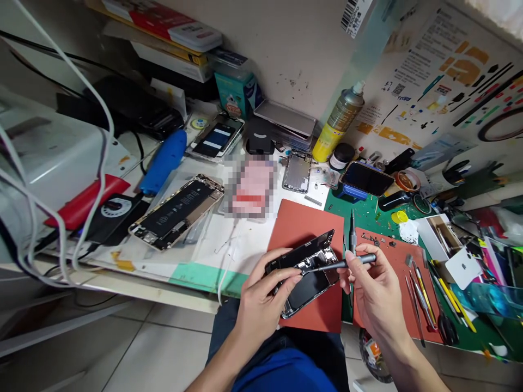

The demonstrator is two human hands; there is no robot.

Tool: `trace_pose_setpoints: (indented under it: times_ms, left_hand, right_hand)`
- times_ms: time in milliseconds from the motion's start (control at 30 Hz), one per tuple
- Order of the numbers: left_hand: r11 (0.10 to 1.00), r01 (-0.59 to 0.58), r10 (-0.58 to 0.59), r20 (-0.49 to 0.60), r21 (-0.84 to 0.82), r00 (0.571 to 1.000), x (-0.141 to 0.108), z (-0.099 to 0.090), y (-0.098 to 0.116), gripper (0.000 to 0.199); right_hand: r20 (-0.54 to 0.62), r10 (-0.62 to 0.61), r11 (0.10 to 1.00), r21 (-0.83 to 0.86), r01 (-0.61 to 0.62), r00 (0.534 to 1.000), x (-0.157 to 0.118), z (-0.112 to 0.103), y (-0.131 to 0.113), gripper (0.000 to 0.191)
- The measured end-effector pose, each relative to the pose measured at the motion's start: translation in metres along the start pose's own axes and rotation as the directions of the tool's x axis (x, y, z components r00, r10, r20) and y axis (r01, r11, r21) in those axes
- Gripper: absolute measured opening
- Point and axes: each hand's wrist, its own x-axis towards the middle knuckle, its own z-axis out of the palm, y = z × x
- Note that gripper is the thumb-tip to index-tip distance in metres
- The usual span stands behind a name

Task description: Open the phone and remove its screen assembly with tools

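Left hand (265,294): I see it curled firmly around the phone (310,283), which is held above the mat.
Right hand (378,291): fingers closed on a screwdriver (343,265), tip over the phone's open interior.
Below: red mat (304,223).
Beyond: second phone (175,212), battery exposed, on the bench (204,277).

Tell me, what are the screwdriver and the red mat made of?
The screwdriver looks like metal: its dark handle has a soft sheen, and its thin shaft gleams. The red mat under the phone looks like rubber or silicone, because it is smooth and dull with no weave, but a picture can't prove that.
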Motion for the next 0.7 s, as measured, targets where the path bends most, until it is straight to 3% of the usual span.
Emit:
trace_pose_setpoints:
  times_ms: [300,533,633,700]
  left_hand:
    - [0.999,0.030,-0.030,0.033,-0.014,0.999,-0.001,-0.001,0.000,0.018]
    - [0.995,0.093,-0.090,0.065,-0.033,0.994,-0.006,-0.004,-0.005,0.015]
    - [0.988,0.147,-0.142,0.103,-0.051,0.985,-0.009,-0.006,-0.008,0.011]
    - [0.987,0.151,-0.142,0.126,-0.062,0.982,-0.009,-0.009,-0.009,0.011]
  right_hand:
    - [0.054,-0.025,0.999,-0.019,0.026,0.998,-0.001,-0.003,0.008,0.032]
    - [-0.002,-0.273,0.959,-0.078,0.272,0.962,-0.018,-0.021,-0.025,0.022]
    - [0.107,-0.304,0.914,-0.248,0.321,0.947,-0.034,-0.005,-0.026,0.019]
    - [0.260,-0.308,0.802,-0.446,0.397,0.915,-0.040,0.014,-0.016,0.025]
